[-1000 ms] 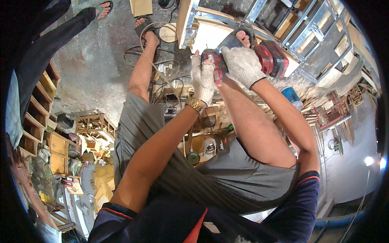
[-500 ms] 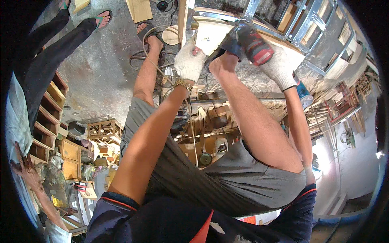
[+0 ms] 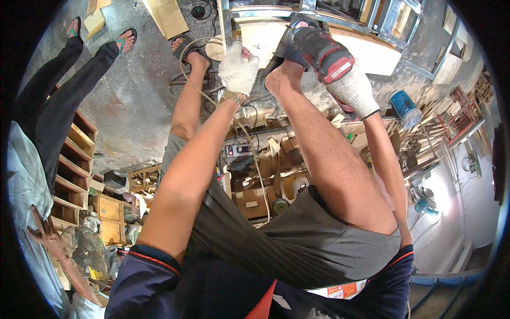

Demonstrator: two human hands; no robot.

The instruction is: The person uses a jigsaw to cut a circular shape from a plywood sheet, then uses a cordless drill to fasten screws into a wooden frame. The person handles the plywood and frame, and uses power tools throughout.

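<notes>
In a white knit glove, my right hand (image 3: 351,91) grips a black-and-red cordless drill (image 3: 325,57). The drill's front end points at a metal frame (image 3: 265,11) lined with pale wood panels (image 3: 366,50); its tip is hidden. My left hand (image 3: 239,70), also gloved, is closed beside the upright edge of the frame, next to a panel. A small reddish spot shows at its fingertips, and I cannot make out what they pinch. Between the two hands my sandalled foot (image 3: 287,77) rests against the panel.
A person (image 3: 69,106) in dark trousers and sandals stands at the left. Wooden shelving (image 3: 74,165) is near them. Cables and a hose (image 3: 194,80) lie by my other foot. A blue can (image 3: 405,109) and wood scraps lie at the right; loose boards (image 3: 166,16) lie on the floor.
The whole view has shifted, so the frame, drill and gloves appear further left and higher. Both hands keep their places at the frame, and the drill stays in my right hand.
</notes>
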